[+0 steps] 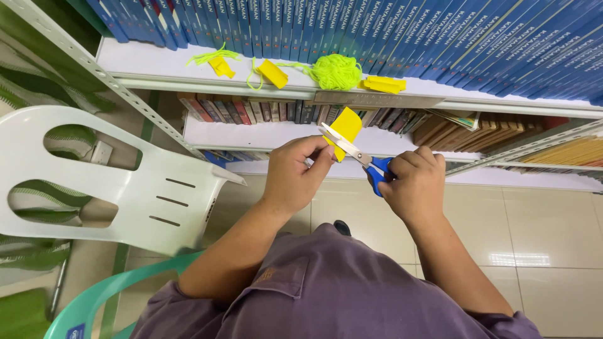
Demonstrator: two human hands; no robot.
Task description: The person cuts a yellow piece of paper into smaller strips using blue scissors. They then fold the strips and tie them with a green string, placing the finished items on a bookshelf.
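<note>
Bookshelf (377, 94) ahead, tiled floor below | your left hand (295, 176) pinches yellow paper (345, 125) before the shelf | your right hand (411, 182) closed on blue-handled scissors (358, 154), blades seemingly at the paper's edge

Left hand (294, 176): raised before the chest, forearm angled up from lower left, fingers curled inward, thumb and forefinger pinched together in a closed grip. Right hand (411, 182): level with the left, near it but apart, forearm rising from lower right, fingers folded into a closed grip.
</note>
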